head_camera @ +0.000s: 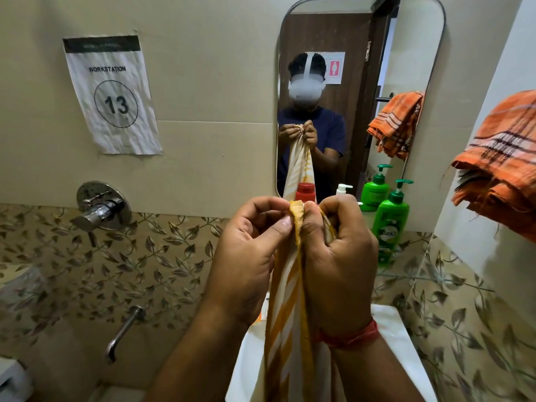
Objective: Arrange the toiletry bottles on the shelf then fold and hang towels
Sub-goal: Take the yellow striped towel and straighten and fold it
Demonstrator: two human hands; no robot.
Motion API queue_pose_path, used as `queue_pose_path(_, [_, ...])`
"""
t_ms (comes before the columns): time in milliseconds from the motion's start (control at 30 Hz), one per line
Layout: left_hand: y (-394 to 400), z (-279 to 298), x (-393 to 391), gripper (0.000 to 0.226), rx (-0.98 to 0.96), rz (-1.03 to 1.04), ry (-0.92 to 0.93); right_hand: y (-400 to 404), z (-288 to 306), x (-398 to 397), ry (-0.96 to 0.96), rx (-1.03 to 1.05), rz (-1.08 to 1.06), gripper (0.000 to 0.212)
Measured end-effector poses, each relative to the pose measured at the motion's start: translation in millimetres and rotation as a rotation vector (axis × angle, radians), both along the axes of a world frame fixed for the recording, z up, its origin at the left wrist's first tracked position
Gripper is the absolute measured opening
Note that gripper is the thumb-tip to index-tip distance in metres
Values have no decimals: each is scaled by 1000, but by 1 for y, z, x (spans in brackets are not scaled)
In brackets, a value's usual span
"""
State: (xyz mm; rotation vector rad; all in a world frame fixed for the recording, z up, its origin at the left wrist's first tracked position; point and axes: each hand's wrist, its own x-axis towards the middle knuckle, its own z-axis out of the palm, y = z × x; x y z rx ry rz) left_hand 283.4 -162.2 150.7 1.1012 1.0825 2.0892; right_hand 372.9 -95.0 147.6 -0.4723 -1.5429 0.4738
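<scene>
Bottles [390, 224] standing on shelf [406, 274], orange towel [501, 166] hanging, both hands' fingers [280, 224] pinching striped towel [285, 314] top edge, folding looking underway, hanging remaining.

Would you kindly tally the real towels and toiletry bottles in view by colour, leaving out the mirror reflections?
Orange checked towel, hanging at right: 1
Yellow-and-white striped towel, pinched by left hand and right hand: 1
Green pump bottle: 1
Red-capped bottle: 1
White pump bottle: 1
Total: 5
</scene>
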Motion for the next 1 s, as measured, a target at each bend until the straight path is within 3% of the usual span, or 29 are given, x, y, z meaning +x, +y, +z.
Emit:
queue_pose_path(200, [0,-3,3,19,-41,33,6,-1,-3,-2,83,-42,44,15])
queue_pose_path(367, [3,0,-1,19,18,18,-178,-2,-1,1,228,-304,369,23])
queue_pose_path(467, [2,0,-3,19,8,4,-181,-1,-1,0,237,-432,451,24])
queue_pose_path(567, [1,-1,-1,27,-4,12,-112,-1,-2,-3,199,-378,369,27])
queue_pose_path(733, [-7,1,6,14,-15,36,44,-4,-6,-4,99,-177,143,24])
queue_pose_path(833, [-9,1,8,29,-29,90,161,-5,-5,-5,49,-71,63,18])
queue_pose_path(900, [-8,1,4,26,-15,130,163,-6,-4,-3,1,-2,89,18])
queue_pose_path(1000, [-6,2,-13,16,8,166,41,-1,-3,4,-154,-37,308,20])
